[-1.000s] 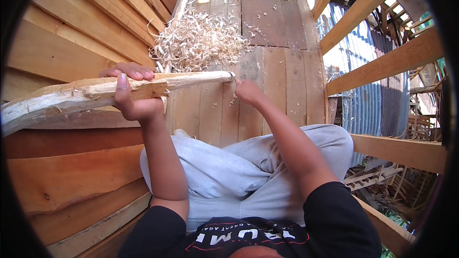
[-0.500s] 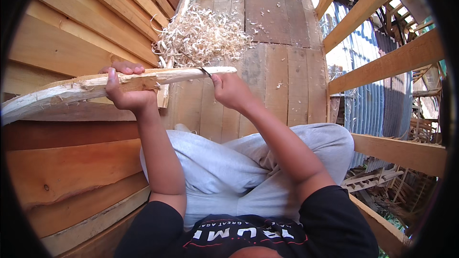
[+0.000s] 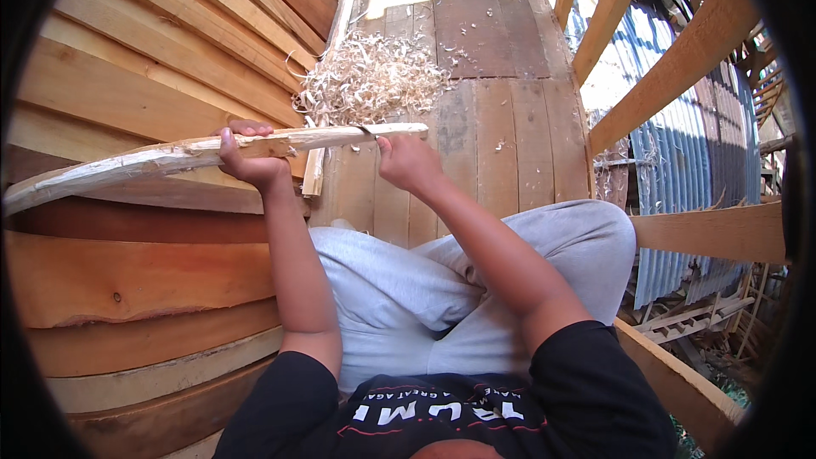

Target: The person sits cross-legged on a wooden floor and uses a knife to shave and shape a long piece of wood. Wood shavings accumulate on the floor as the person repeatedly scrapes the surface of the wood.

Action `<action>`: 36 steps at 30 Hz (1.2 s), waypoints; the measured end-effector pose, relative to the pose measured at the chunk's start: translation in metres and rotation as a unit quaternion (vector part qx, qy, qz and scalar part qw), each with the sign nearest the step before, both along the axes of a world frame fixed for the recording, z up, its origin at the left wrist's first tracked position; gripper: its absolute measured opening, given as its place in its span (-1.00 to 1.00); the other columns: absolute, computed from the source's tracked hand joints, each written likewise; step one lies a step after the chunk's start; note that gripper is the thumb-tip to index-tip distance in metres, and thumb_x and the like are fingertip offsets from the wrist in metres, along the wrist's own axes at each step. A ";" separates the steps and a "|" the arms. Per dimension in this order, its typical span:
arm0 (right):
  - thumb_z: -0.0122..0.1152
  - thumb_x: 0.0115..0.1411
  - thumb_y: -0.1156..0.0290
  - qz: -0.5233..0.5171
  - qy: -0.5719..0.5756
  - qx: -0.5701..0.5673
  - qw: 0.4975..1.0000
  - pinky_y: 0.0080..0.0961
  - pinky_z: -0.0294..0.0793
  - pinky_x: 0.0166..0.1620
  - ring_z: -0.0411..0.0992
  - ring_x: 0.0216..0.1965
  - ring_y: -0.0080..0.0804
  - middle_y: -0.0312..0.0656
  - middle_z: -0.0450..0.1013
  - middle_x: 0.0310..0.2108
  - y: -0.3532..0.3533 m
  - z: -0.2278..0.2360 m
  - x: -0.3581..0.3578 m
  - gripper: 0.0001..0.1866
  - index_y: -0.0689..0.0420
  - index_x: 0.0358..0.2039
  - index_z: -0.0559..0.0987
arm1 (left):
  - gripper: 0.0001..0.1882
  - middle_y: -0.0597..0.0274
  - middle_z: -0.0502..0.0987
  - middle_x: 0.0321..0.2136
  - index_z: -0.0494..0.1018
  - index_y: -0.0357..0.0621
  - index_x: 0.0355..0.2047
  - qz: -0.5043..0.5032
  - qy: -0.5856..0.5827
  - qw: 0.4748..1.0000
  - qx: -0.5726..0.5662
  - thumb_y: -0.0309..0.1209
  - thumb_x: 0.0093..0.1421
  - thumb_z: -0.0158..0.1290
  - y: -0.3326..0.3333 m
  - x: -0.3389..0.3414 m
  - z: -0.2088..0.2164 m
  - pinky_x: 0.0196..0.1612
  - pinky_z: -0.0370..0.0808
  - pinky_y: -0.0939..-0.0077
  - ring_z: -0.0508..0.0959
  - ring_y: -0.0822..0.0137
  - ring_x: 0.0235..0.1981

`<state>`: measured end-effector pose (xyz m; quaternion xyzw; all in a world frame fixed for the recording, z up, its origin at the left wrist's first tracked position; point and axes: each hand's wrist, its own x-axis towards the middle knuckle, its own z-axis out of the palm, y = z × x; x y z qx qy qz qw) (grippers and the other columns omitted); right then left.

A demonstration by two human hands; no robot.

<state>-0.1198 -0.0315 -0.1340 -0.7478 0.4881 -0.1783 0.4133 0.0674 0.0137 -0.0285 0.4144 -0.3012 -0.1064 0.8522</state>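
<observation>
My left hand point(image 3: 246, 157) grips the stick point(image 3: 212, 153); my right hand point(image 3: 408, 161) holds a blade point(image 3: 364, 129) on it. Shavings point(image 3: 370, 81) heap at twelve o'clock; much bark remains.

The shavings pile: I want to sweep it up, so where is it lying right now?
In the head view the shavings pile lies upper centre on the plank floor, against the curved plank wall on the left, just beyond the wooden stick.

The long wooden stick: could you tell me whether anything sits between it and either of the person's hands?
Nothing visible does. The left hand is wrapped around the long wooden stick, and the right hand holds a small blade right against its upper edge. The pile of shavings lies behind on the plank floor.
</observation>
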 end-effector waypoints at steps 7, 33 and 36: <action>-0.19 0.32 0.16 0.055 -0.043 -0.021 0.997 -0.04 0.47 -0.13 0.51 -0.27 0.17 0.23 0.52 -0.38 0.015 0.065 -0.001 -0.50 0.34 -0.39 0.59 | -0.78 0.29 0.27 -0.64 0.23 -0.06 -0.48 -0.032 -0.052 0.998 -0.009 -0.22 0.11 -0.05 -0.006 -0.017 0.013 -0.47 0.35 0.44 0.32 0.38 -0.61; -0.27 0.34 0.18 0.054 -0.040 0.074 0.995 -0.05 0.43 -0.06 0.49 -0.19 0.17 0.27 0.50 -0.25 -0.017 0.048 -0.002 -0.48 0.38 -0.25 0.56 | -0.80 0.24 0.30 -0.72 0.26 -0.15 -0.49 -0.059 -0.099 0.993 -0.004 -0.33 0.09 0.02 -0.057 -0.029 0.037 -0.56 0.44 0.44 0.39 0.33 -0.71; -0.28 0.34 0.19 0.017 0.023 0.056 0.998 -0.05 0.42 -0.02 0.48 -0.16 0.16 0.25 0.50 -0.23 -0.031 -0.012 -0.022 -0.49 0.36 -0.22 0.56 | -0.81 0.24 0.29 -0.73 0.24 -0.13 -0.48 -0.066 -0.098 0.993 0.001 -0.34 0.09 0.00 -0.059 -0.032 0.033 -0.57 0.44 0.43 0.39 0.32 -0.71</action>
